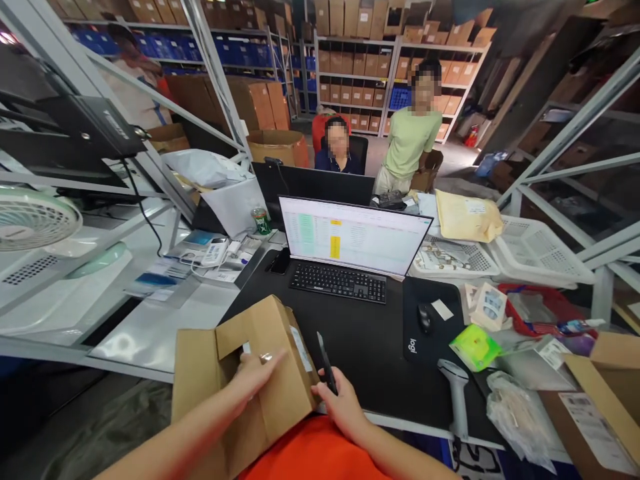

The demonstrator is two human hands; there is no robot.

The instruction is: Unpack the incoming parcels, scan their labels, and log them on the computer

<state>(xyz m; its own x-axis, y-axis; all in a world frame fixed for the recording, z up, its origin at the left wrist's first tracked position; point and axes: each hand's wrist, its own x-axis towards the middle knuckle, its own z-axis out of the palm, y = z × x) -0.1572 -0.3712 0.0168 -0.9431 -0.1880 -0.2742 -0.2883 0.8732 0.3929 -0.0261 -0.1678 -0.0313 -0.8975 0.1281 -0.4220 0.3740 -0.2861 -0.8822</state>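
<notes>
A cardboard box (273, 363) with its flaps up rests at the near edge of the black desk (365, 340), tilted towards me. My left hand (257, 375) lies on top of the box, fingers curled over its flap, a ring on one finger. My right hand (340, 403) is closed round a black utility knife (326, 363) whose blade points up and away, right beside the box's labelled side.
A monitor (353, 235), keyboard (338, 282), mouse (424, 318) and phone (280, 261) lie ahead. A barcode scanner (456, 393), packets and another box (600, 400) crowd the right. A fan (30, 220) stands left. Two people are behind the monitor.
</notes>
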